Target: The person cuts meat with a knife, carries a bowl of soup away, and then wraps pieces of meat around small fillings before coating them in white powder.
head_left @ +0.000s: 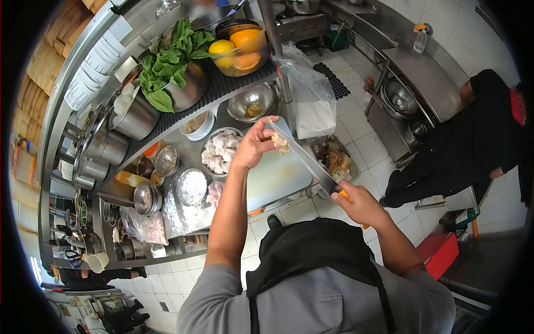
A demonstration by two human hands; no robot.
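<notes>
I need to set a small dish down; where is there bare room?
The cutting board looks mostly bare between the left forearm and the knife. Farther off, the steel counter has open room between the clear bottle and the person in black. Left of the forearm it's crowded with pale pieces and white powder.

A long, yellow-handled knife (312, 165) slants beside a pale, lumpy meat piece (281, 144), both held up.

We log bright, fairly even light; sheen on steel table (428, 80) at 2 o'clock; blur at 11 o'clock; strong fisheye bending, black vignetted rim.
</notes>
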